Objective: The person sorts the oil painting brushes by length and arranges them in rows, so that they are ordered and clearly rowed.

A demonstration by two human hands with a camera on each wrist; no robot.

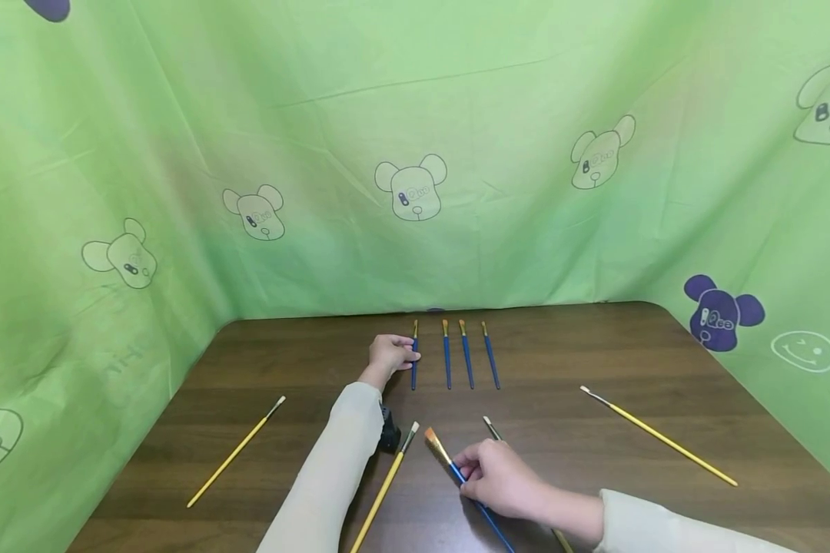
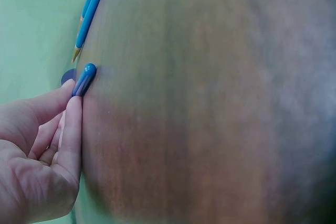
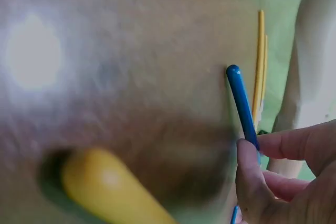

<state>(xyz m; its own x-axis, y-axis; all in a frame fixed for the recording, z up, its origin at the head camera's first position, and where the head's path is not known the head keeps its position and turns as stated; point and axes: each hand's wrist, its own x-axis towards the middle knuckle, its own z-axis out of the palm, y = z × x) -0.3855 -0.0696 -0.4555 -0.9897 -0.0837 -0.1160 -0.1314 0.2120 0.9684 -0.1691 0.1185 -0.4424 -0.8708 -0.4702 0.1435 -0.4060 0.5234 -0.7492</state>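
Observation:
At the far side of the table my left hand (image 1: pixel 390 353) pinches a slim blue paintbrush (image 1: pixel 414 372), bristles pointing away. In the left wrist view the thumb and forefinger grip this brush (image 2: pixel 85 78) near its rounded handle end. Just right of it lie three more blue paintbrushes (image 1: pixel 447 361), roughly side by side. Closer to me, my right hand (image 1: pixel 498 478) pinches a larger blue paintbrush (image 1: pixel 484 513) with orange bristles, slanting up to the left. Its handle (image 3: pixel 240 95) sticks out past the fingertips in the right wrist view. Partly under that hand is a yellow-handled paintbrush (image 1: pixel 493 428).
Other yellow paintbrushes lie at the left (image 1: pixel 235 453), in the front middle (image 1: pixel 386 488) beside the left sleeve, and at the right (image 1: pixel 664 439). A blurred yellow handle end (image 3: pixel 105 182) looms in the right wrist view. Green printed cloth (image 1: pixel 332 261) borders the wooden table (image 1: pixel 546 353).

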